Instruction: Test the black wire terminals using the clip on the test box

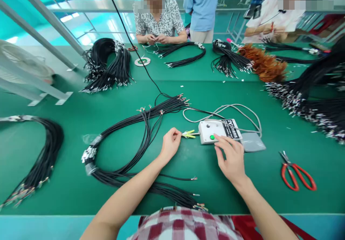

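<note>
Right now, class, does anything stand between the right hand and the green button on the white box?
Nothing visible does. The right hand has a fingertip beside the green button, though contact is unclear. The grey cable loops by the far side of the white box, clear of that gap.

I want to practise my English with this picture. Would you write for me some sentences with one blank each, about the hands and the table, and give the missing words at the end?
1. The fingertips of the right hand are close to the ____ button on the white box.
2. The pliers lie to the ____ of this box.
3. The bundled cables nearest the left hand are mostly ____ in colour.

Missing words: green; right; black.
</note>
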`<state>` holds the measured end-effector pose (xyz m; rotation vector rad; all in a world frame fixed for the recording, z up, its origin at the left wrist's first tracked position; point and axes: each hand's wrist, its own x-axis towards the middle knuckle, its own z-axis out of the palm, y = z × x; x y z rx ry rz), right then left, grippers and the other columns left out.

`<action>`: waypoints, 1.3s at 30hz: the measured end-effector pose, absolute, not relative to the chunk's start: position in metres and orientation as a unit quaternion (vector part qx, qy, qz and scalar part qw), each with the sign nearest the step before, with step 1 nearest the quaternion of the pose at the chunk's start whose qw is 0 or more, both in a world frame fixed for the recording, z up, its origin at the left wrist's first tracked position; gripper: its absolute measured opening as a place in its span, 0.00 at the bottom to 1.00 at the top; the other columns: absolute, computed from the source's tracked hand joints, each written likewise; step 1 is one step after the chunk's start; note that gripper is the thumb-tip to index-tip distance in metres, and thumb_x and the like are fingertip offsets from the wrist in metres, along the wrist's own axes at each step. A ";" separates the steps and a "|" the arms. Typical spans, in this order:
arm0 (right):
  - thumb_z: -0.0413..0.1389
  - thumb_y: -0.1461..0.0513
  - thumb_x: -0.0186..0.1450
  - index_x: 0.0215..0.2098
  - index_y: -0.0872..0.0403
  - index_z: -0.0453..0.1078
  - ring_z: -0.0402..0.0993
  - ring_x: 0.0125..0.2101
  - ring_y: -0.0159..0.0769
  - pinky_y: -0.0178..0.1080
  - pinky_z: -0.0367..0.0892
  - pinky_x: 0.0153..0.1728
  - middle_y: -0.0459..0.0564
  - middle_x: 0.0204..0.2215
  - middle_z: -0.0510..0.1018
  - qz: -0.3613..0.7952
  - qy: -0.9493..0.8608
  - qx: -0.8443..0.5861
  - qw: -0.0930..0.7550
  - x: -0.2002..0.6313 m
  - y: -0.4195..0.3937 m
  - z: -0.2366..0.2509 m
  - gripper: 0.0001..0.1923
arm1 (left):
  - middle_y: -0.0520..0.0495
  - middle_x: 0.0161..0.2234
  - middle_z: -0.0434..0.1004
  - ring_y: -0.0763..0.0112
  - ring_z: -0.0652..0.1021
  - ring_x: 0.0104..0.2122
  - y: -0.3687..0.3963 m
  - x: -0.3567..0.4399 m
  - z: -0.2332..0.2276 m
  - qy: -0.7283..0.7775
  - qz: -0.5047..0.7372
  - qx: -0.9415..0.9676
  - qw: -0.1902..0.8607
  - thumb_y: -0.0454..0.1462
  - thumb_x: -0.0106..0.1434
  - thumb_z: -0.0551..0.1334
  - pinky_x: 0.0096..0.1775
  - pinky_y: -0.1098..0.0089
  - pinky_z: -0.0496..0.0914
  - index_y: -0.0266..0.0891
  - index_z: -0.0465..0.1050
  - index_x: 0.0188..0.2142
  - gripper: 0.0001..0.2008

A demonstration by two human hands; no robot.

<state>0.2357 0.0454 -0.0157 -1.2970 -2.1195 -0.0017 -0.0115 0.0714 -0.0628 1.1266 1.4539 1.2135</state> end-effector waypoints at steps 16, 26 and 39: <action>0.57 0.64 0.67 0.50 0.48 0.69 0.75 0.51 0.47 0.50 0.67 0.50 0.52 0.48 0.81 0.118 -0.839 -0.412 0.336 0.224 0.023 -0.042 0.13 | 0.55 0.21 0.70 0.78 0.72 0.21 0.077 -0.088 -0.032 0.624 0.558 0.420 0.350 0.40 0.58 0.65 0.26 0.76 0.65 0.37 0.67 0.29 0.09; 0.56 0.63 0.68 0.53 0.46 0.70 0.77 0.42 0.39 0.45 0.69 0.46 0.49 0.41 0.82 0.409 -0.844 -0.308 0.158 0.212 -0.004 -0.040 0.15 | 0.51 0.32 0.74 0.75 0.75 0.33 0.072 -0.143 -0.005 0.665 0.598 0.334 0.297 0.41 0.71 0.56 0.40 0.69 0.69 0.40 0.57 0.37 0.09; 0.60 0.52 0.65 0.45 0.51 0.72 0.79 0.35 0.38 0.41 0.73 0.39 0.51 0.34 0.83 0.651 -0.531 -0.417 0.347 0.188 0.024 -0.021 0.15 | 0.51 0.24 0.73 0.76 0.70 0.19 -0.017 -0.013 -0.013 0.540 0.353 0.510 0.570 0.44 0.68 0.58 0.24 0.74 0.65 0.39 0.72 0.36 0.11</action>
